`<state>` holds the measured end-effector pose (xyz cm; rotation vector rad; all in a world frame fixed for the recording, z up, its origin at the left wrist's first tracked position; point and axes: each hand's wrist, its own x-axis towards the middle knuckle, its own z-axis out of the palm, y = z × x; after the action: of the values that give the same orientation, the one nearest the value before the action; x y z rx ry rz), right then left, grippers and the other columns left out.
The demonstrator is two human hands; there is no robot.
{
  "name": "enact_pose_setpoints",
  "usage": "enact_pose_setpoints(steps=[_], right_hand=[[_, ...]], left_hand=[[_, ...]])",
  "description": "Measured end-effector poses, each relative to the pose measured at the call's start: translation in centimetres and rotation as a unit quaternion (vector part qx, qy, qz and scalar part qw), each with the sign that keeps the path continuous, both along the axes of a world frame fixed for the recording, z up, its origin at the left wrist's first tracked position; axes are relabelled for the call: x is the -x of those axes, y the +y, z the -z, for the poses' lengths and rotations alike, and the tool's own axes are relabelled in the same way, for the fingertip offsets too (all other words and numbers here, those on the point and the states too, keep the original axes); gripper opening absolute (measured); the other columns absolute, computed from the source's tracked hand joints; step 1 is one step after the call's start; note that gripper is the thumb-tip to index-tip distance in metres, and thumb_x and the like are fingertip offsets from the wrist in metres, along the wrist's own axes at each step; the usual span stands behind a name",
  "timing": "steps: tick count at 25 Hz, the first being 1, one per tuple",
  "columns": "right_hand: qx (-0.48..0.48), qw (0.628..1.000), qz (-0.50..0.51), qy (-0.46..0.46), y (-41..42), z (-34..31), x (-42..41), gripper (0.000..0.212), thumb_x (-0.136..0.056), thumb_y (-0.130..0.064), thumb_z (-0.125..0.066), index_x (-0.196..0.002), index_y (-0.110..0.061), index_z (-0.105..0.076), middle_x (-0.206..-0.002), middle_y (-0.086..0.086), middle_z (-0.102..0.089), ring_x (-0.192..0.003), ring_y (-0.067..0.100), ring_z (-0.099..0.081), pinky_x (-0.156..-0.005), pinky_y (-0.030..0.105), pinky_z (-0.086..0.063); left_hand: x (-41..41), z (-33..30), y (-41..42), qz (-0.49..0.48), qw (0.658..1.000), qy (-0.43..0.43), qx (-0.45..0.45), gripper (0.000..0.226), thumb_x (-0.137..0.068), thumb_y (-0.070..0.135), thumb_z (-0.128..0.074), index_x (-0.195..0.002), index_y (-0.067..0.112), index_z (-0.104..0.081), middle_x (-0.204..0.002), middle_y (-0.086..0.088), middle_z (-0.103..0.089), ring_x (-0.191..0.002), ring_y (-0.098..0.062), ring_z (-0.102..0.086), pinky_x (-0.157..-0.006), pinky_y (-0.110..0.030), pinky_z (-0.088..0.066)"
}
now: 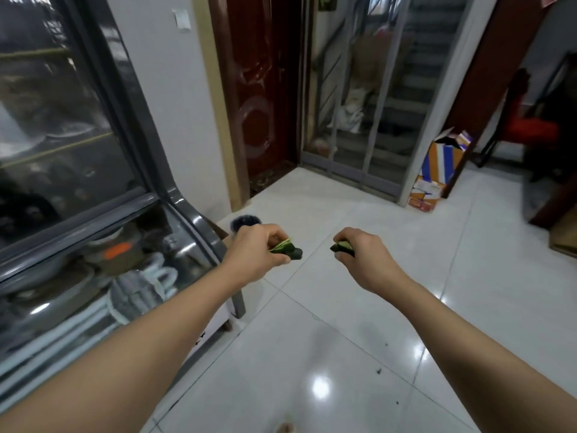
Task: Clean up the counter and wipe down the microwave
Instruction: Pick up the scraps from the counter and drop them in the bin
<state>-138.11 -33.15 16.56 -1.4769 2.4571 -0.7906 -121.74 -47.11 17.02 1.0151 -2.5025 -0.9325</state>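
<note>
My left hand grips a bunch of dark green vegetable scraps, peel-like pieces with pale inner sides, sticking out past the thumb. My right hand grips a second smaller clump of green scraps between curled fingers. Both hands are held out at waist height over the white tiled floor, a short gap between them. No counter or microwave shows in this view.
A glass-fronted grey cabinet with dishes inside stands at my left. A dark round object sits on the floor behind my left hand. Ahead are a red-brown door, a sliding screen door and cardboard boxes at right.
</note>
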Motion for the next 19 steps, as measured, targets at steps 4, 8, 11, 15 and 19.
enact_pose_setpoints(steps=[4,8,11,15,19], right_hand=[[-0.001,1.0,-0.002,0.009,-5.4,0.5,6.6,0.023,-0.091,-0.014,-0.056,-0.113,-0.011,-0.057,-0.114,0.007,-0.06,-0.099,0.026,-0.055,-0.081,0.033,-0.045],[-0.016,1.0,-0.011,0.013,-12.5,0.4,14.0,0.023,-0.091,-0.015,-0.056,-0.114,-0.012,-0.056,-0.114,0.006,-0.06,-0.099,0.025,-0.055,-0.081,0.033,-0.047],[-0.014,1.0,-0.016,0.012,-16.8,0.1,18.4,0.023,-0.091,-0.015,-0.055,-0.114,-0.012,-0.056,-0.113,0.006,-0.06,-0.097,0.024,-0.055,-0.079,0.031,-0.046],[-0.014,0.999,-0.037,0.0,-22.7,0.0,23.8,0.023,-0.091,-0.016,-0.056,-0.114,-0.012,-0.056,-0.113,0.007,-0.06,-0.097,0.024,-0.055,-0.081,0.032,-0.047],[-0.006,0.997,-0.083,0.005,-28.6,0.4,29.1,0.021,-0.092,-0.016,-0.056,-0.112,-0.013,-0.056,-0.112,0.006,-0.06,-0.094,0.022,-0.055,-0.08,0.031,-0.047]], left_hand=[[7.1,1.1,-5.7,0.001,1.0,0.001,-0.003,0.032,-0.072,0.026,-0.08,-0.101,0.027,-0.067,-0.096,0.007,-0.071,-0.091,-0.012,-0.066,-0.084,-0.038,-0.056],[15.1,1.6,-13.1,-0.012,1.0,0.015,-0.023,0.03,-0.072,0.024,-0.08,-0.098,0.026,-0.067,-0.093,0.006,-0.072,-0.087,-0.013,-0.067,-0.081,-0.037,-0.057],[19.5,1.5,-17.3,-0.015,1.0,0.02,-0.018,0.029,-0.071,0.024,-0.081,-0.096,0.026,-0.067,-0.091,0.007,-0.072,-0.084,-0.011,-0.067,-0.079,-0.035,-0.058],[24.4,1.3,-22.7,-0.031,0.999,0.013,-0.006,0.027,-0.069,0.025,-0.082,-0.09,0.029,-0.067,-0.087,0.008,-0.072,-0.082,-0.01,-0.067,-0.08,-0.035,-0.056],[28.7,1.5,-27.0,-0.081,0.997,0.007,0.015,0.028,-0.067,0.026,-0.083,-0.089,0.032,-0.066,-0.088,0.008,-0.071,-0.084,-0.009,-0.065,-0.078,-0.03,-0.054]])
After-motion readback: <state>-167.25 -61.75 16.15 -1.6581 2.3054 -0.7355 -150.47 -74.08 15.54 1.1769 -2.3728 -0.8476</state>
